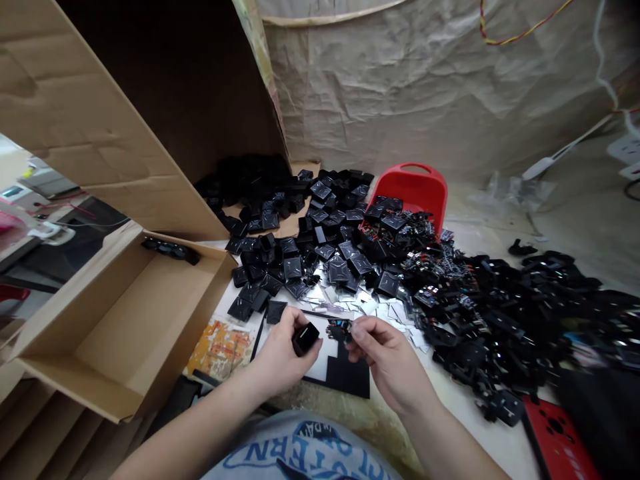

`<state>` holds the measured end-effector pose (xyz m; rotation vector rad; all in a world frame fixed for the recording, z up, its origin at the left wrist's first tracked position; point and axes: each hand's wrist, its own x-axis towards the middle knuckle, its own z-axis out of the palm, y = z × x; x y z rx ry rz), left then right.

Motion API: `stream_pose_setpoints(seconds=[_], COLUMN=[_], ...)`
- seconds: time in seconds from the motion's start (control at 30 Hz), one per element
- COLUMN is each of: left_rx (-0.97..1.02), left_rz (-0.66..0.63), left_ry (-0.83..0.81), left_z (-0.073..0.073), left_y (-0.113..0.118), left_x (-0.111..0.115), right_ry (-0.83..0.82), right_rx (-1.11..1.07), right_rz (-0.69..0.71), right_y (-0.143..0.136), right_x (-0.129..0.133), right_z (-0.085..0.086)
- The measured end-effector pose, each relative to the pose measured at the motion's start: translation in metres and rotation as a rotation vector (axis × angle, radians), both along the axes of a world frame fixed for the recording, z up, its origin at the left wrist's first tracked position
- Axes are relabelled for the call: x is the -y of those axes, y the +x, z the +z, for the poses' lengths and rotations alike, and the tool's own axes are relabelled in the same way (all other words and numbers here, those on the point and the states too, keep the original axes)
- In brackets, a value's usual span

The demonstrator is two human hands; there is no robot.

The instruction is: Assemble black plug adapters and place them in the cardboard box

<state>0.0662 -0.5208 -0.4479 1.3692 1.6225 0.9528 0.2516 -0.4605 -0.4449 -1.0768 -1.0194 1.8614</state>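
**Both hands loaded, two parts held apart**

From my remote seat, I read this as a moment of handling one part per hand. My left hand [287, 353] grips a black box-shaped housing [305, 340], thumb on its near side and fingers on the far side. My right hand [387, 357] pinches a small dark assembly [339, 329] between thumb and forefinger. The parts sit near each other, not touching, above a black-and-white work mat [350, 381].

The assembly's long axis runs roughly sideways, its free end pointing towards the housing. The housing is tilted, one face turned up towards me; its long axis and the depth of any opening I cannot tell. I judge that any move from here calls for a light, steady right-hand pinch.

Beyond lie piled black housings [293, 267], loose pale pieces [370, 305] and a red plastic bin [420, 187]. An open cardboard box [120, 300] stands at left.
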Motion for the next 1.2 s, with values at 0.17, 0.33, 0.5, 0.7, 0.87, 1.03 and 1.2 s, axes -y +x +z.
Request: stream_pose_setpoints(seconds=[0.17,0.33,0.5,0.7,0.87,1.03,1.2], left_rx=[-0.090,-0.138,-0.199,-0.210,-0.173,-0.155,-0.152], left_rz=[-0.173,-0.157,-0.140,-0.121,-0.092,-0.047,-0.018], left_ry=[0.112,0.195,0.248,0.231,0.184,0.216,0.228], left_z=[0.005,0.007,0.002,0.002,0.000,-0.002,-0.001], left_y=[-0.003,-0.001,0.002,0.002,0.004,0.006,0.007], left_x=[0.000,-0.001,0.001,0.002,0.003,0.003,0.004], right_ry=[-0.074,-0.057,0.047,0.135,0.188,0.314,0.437], right_rx=[-0.117,-0.118,-0.059,-0.007,0.040,0.145,0.144], right_rz=[-0.074,-0.043,-0.006,0.009,0.030,-0.014,-0.059], right_y=[-0.016,-0.021,-0.021,-0.020,-0.021,-0.021,-0.021], right_x=[0.005,0.009,0.013,0.014,0.013,0.018,0.019], right_z=[0.013,0.009,0.002,0.003,0.008,0.013,0.016])
